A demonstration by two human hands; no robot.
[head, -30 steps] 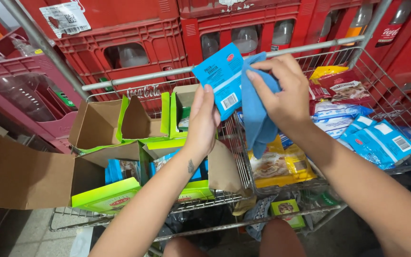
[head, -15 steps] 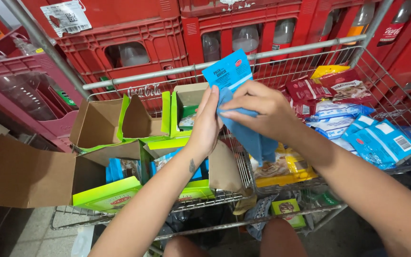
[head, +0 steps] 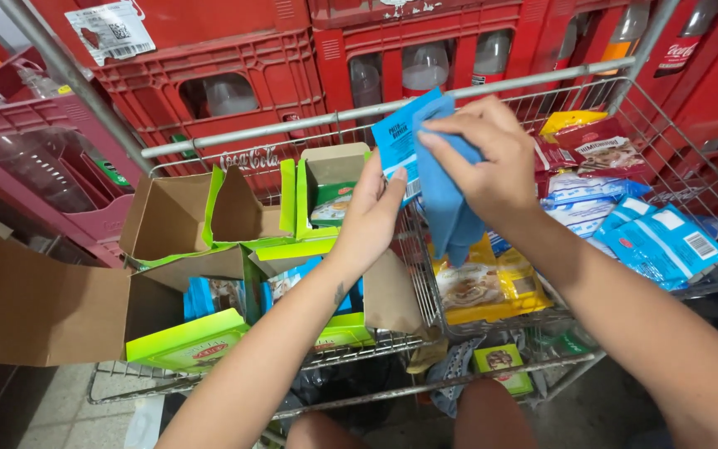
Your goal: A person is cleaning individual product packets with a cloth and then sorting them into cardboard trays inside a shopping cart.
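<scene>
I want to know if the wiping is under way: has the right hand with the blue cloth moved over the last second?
Yes. The right hand has slid left along the cart's top rail with the blue cloth.

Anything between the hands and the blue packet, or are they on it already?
Nothing visible in the way. The left hand grips the blue packet at its lower edge. The right hand presses a blue cloth against the packet's face, so the cloth lies between that hand and the packet.
</scene>
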